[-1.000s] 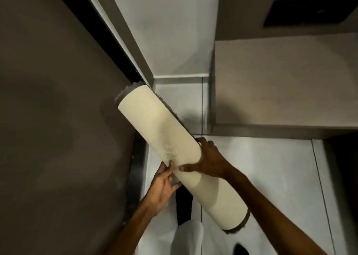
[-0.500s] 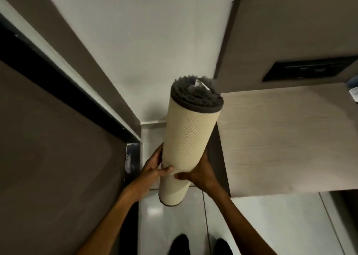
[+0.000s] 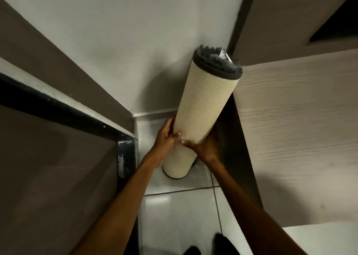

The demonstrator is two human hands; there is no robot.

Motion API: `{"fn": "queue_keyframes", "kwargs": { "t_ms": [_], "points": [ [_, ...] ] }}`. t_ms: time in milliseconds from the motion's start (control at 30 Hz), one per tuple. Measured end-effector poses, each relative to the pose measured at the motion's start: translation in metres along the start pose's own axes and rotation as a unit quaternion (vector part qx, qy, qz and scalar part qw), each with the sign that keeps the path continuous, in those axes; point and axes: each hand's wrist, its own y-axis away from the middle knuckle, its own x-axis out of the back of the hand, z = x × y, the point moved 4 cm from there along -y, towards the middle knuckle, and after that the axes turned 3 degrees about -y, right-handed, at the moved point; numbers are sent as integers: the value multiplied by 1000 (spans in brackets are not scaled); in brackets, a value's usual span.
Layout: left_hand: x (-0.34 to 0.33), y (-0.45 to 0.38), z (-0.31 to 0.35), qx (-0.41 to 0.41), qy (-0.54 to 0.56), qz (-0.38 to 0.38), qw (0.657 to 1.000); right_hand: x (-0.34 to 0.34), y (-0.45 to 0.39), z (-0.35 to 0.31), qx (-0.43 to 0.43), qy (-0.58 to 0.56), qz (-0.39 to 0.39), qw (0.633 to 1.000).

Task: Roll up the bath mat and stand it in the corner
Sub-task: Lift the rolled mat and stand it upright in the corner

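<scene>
The bath mat (image 3: 203, 107) is rolled into a tight tube, cream woven backing outside and dark grey pile showing at its top end. It stands nearly upright, tilted a little to the right, with its lower end on the white floor tiles (image 3: 180, 204) in the corner between the white wall and the wooden cabinet. My left hand (image 3: 166, 136) grips the roll's lower left side. My right hand (image 3: 203, 148) wraps around its lower right side. The thumbs almost meet on the front.
A light wood cabinet (image 3: 294, 138) juts out on the right, close beside the roll. On the left a brown door with a dark frame (image 3: 124, 150) bounds the narrow floor strip. My dark shoes (image 3: 222, 245) show at the bottom edge.
The roll went from slanting low across the floor to upright in my hands, then moved down and back until its lower end met the tiles in the corner.
</scene>
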Motion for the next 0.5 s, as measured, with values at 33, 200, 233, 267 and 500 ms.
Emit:
{"fn": "queue_keyframes", "kwargs": {
  "t_ms": [33,200,233,267,500],
  "points": [
    [-1,-1,-2,-3,-4,10,1000,0,-1,2,-5,9,0,1000],
    [-1,20,-10,24,-66,85,994,-1,12,6,-66,33,-27,997],
    [-2,28,-10,34,-80,85,993,0,19,4,-88,39,-45,994],
    [-3,37,-7,46,-100,78,991,2,28,1,-101,42,-63,992],
    [0,157,70,-25,-402,121,907,48,154,-96,29,191,-152,969]
  ]
}}
